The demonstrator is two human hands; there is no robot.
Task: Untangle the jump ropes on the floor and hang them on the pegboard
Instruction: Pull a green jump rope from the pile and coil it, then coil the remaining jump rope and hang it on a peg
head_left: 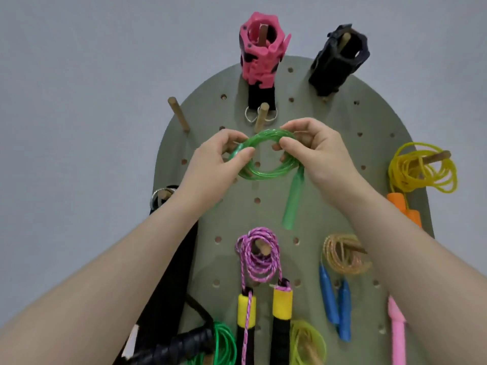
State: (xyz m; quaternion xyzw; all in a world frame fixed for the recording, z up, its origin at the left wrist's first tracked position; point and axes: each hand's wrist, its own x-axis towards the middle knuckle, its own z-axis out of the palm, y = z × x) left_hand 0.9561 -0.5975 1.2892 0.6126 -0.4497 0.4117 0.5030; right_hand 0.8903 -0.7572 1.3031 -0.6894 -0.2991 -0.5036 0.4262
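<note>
Glossy translucent green jump rope [266, 156] coiled into a round loop, pinched on each side by left hand [218, 159] and right hand [316, 151], held up against rounded grey-green pegboard [369, 122] just below a bare wooden peg [261, 117], tapered plastic handle [292, 201] dangling straight. Already hung on pegs: braided pink-white rope [257, 256] with yellow foam grips, thin yellow plastic coil [421, 172] with orange handles, speckled tan coil [342, 256] with blue handles.
</note>
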